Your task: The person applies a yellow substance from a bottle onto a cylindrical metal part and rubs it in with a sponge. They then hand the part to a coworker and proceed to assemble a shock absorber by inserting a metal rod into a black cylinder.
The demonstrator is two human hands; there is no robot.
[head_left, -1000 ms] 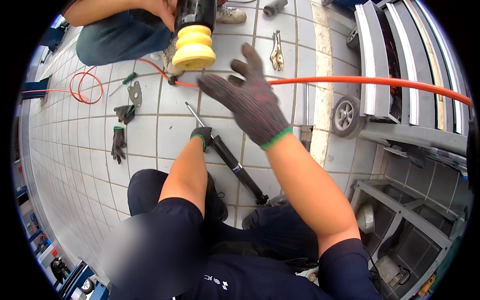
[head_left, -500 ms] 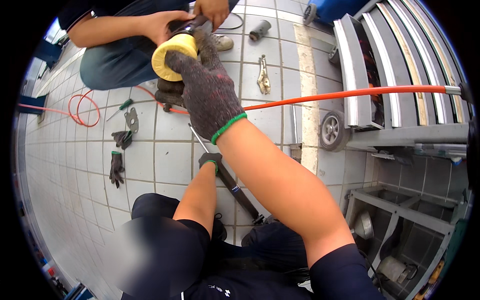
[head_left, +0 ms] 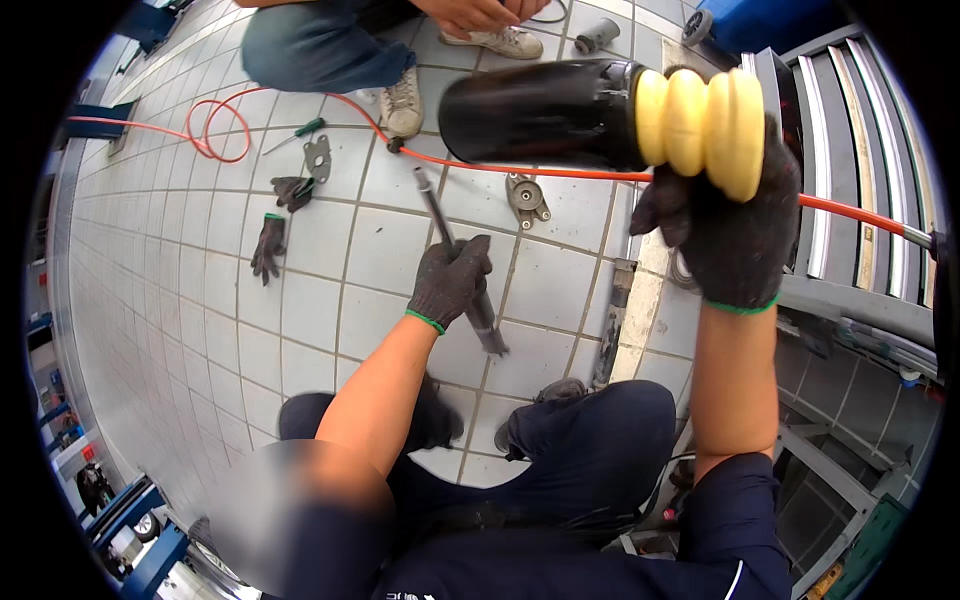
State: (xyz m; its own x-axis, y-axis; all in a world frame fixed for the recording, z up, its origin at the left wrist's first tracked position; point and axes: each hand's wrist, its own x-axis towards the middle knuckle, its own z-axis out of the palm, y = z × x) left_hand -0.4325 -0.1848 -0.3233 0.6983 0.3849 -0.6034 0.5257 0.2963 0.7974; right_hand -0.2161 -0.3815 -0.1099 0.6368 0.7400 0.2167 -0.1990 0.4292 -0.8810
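Observation:
My right hand point(head_left: 735, 225), in a dark knit glove with green cuff, is closed on a yellow ribbed bump stop point(head_left: 690, 125) held up at the upper right. A glossy black dust boot sleeve point(head_left: 540, 112) extends from its left side. My left hand point(head_left: 450, 283), gloved alike, wraps round a shock absorber point(head_left: 482, 318) held at a tilt over the tiles. Its thin rod point(head_left: 430, 195) points up and away from me. Beyond it a metal strut mount point(head_left: 526, 200) lies on the floor. The sleeve's far side is hidden.
A co-worker's hands point(head_left: 475, 15) and shoes point(head_left: 402, 103) are at the top. An orange hose point(head_left: 480, 167) crosses the floor. At left lie loose gloves point(head_left: 268, 248), a flat metal plate point(head_left: 317, 158) and a screwdriver point(head_left: 310, 127). A dark strut point(head_left: 614, 320) and drawer cabinet point(head_left: 840, 150) stand right.
The bump stop and black sleeve have moved right, away from the co-worker's hands, in my right hand. My left hand has moved forward with the shock absorber. The view has shifted.

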